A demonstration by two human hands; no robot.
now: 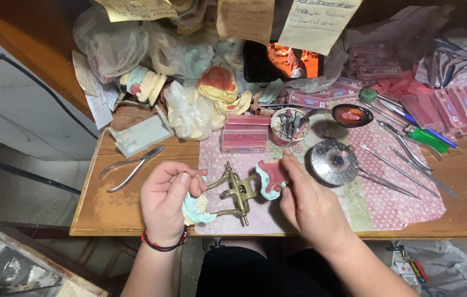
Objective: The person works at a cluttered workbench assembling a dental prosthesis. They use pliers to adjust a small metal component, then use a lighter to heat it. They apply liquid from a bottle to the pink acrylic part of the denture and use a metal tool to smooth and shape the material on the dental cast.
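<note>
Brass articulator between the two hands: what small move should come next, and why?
Probably ease the right hand inward, swinging its teal cast with pink wax over toward the cast under the left hand. The brass articulator lies opened flat on the patterned mat, a cast at each end, and each hand already grips its side, so closing the hinge looks like the likely step.

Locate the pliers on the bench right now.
In the head view the pliers lie on the bare wood at the table's left end, just left of the left hand and below a white block.
</note>
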